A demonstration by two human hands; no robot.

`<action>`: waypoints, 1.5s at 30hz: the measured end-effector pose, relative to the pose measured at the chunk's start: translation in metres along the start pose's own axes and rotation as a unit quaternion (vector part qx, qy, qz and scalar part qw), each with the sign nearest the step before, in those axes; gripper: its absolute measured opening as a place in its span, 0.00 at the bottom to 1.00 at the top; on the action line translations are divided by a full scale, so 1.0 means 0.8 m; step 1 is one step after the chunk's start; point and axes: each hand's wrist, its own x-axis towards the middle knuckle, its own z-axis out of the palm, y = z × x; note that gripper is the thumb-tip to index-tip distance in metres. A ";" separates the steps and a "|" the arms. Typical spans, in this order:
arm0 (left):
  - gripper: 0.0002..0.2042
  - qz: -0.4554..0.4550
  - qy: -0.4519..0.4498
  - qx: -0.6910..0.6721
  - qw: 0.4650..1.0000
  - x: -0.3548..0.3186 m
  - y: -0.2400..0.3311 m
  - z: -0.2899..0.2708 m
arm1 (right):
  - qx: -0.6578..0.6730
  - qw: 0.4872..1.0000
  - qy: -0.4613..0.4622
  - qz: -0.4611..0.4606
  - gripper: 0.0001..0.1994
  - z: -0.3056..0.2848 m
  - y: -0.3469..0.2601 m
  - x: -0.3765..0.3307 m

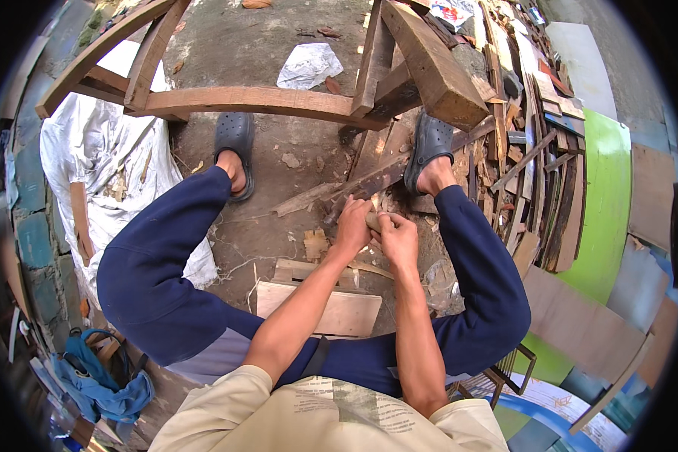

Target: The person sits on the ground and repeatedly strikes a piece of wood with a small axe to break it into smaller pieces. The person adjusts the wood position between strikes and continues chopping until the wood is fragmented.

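Observation:
My left hand [353,227] and my right hand [398,241] are close together between my knees, fingers curled inward. Both are closed on a small grey-brown piece [373,221], which shows between them; its kind is mostly hidden by the fingers. Just beyond the hands, a dark wooden beam [369,179] lies slanting on the ground, with a lighter strip of wood beside it. Below my left forearm is a pale wooden board [354,310] on the ground.
A brown wooden frame [248,99] stands across the far side, above my shoes. Scrap wood [561,203] is piled at the right beside a green panel [606,188]. White sacking [124,154] lies at the left, with a blue bag [102,380] nearer me.

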 end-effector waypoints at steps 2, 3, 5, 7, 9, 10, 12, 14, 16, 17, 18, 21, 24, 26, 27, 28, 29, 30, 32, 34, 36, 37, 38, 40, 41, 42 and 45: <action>0.09 0.002 -0.015 0.012 1.000 0.006 -0.005 0.000 | -0.037 0.999 -0.038 -0.012 0.18 -0.017 -0.007 -0.001; 0.09 -0.002 -0.034 0.007 0.999 0.010 -0.007 -0.003 | -0.055 0.996 -0.060 -0.020 0.19 -0.025 -0.019 -0.001; 0.09 -0.009 -0.074 -0.006 0.997 0.016 -0.007 -0.009 | -0.086 0.991 -0.101 0.024 0.22 -0.052 -0.039 0.015; 0.09 -0.011 -0.067 -0.024 0.997 0.015 -0.003 -0.011 | 0.050 0.996 -0.068 -0.010 0.21 -0.078 -0.065 0.037; 0.10 -0.007 -0.079 -0.013 0.997 0.012 -0.005 -0.014 | 0.136 0.987 0.008 -0.085 0.20 -0.112 -0.076 0.078; 0.10 -0.008 -0.084 -0.007 0.996 0.011 -0.005 -0.015 | 0.156 0.984 0.046 -0.068 0.20 -0.125 -0.083 0.093; 0.10 0.004 -0.104 0.002 0.995 0.013 0.003 -0.011 | 0.182 0.983 0.000 -0.009 0.31 -0.122 -0.042 0.145; 0.10 -0.039 -0.069 -0.060 0.995 0.002 -0.002 -0.012 | 0.054 0.985 -0.156 0.048 0.41 -0.012 -0.047 0.093; 0.14 -0.056 -0.106 -0.047 0.992 0.002 -0.001 -0.026 | -0.013 0.960 -0.273 0.067 0.47 0.025 -0.046 0.055; 0.14 -0.025 -0.090 -0.037 0.995 0.004 -0.001 -0.028 | 0.064 0.959 -0.267 0.064 0.48 0.021 -0.034 0.068; 0.13 -0.001 -0.069 -0.030 0.997 0.000 -0.001 -0.026 | 0.063 0.960 -0.265 0.060 0.48 0.015 -0.031 0.075; 0.13 -0.016 -0.107 -0.009 0.994 0.006 -0.002 -0.029 | 0.084 0.966 -0.241 0.050 0.49 -0.025 -0.060 0.101; 0.15 -0.054 -0.180 0.003 0.982 0.007 0.007 -0.034 | 0.039 0.995 -0.091 0.002 0.45 -0.073 -0.096 0.128; 0.17 -0.052 -0.123 -0.055 0.990 0.001 0.002 -0.030 | -0.055 0.994 -0.097 -0.002 0.45 -0.043 -0.095 0.112; 0.17 -0.036 -0.043 -0.115 0.992 -0.008 -0.012 -0.022 | -0.108 0.984 -0.143 -0.003 0.45 0.005 -0.090 0.082; 0.17 -0.055 -0.039 -0.133 0.989 -0.016 -0.008 -0.020 | -0.160 0.971 -0.180 0.006 0.45 0.039 -0.073 0.053; 0.17 -0.072 -0.034 -0.153 0.985 -0.023 -0.002 -0.020 | -0.207 0.954 -0.216 0.019 0.44 0.056 -0.055 0.033; 0.16 -0.111 -0.094 -0.124 0.982 -0.013 0.017 -0.039 | -0.199 0.955 -0.217 0.025 0.45 0.051 -0.042 0.046; 0.15 -0.104 -0.171 -0.073 0.977 -0.006 0.009 -0.055 | -0.190 0.953 -0.234 0.028 0.45 0.036 -0.027 0.070; 0.14 -0.077 -0.170 -0.020 0.982 -0.003 0.000 -0.065 | -0.072 0.979 -0.191 -0.004 0.47 -0.009 -0.078 0.085; 0.13 -0.017 -0.137 -0.015 0.990 -0.011 0.003 -0.058 | 0.010 0.990 -0.132 -0.044 0.46 -0.060 -0.111 0.115; 0.12 -0.023 -0.138 -0.019 0.990 -0.008 0.005 -0.056 | -0.007 0.994 -0.098 -0.043 0.45 -0.059 -0.112 0.113; 0.10 -0.036 -0.137 -0.022 0.990 -0.010 0.005 -0.057 | -0.026 0.996 -0.069 -0.041 0.44 -0.052 -0.114 0.111; 0.11 -0.049 -0.143 -0.045 0.987 -0.007 0.009 -0.055 | -0.184 0.977 -0.087 -0.058 0.42 0.051 -0.042 0.059; 0.13 -0.049 -0.149 -0.063 0.986 -0.004 0.011 -0.053 | -0.207 0.959 -0.188 -0.032 0.42 0.097 0.012 0.046; 0.15 -0.076 -0.134 -0.076 0.985 -0.015 -0.010 -0.064 | -0.189 0.962 -0.199 -0.016 0.42 0.105 -0.023 -0.005; 0.21 -0.130 -0.187 -0.068 0.971 -0.032 -0.005 -0.086 | -0.080 0.975 -0.208 0.013 0.43 0.100 -0.011 0.012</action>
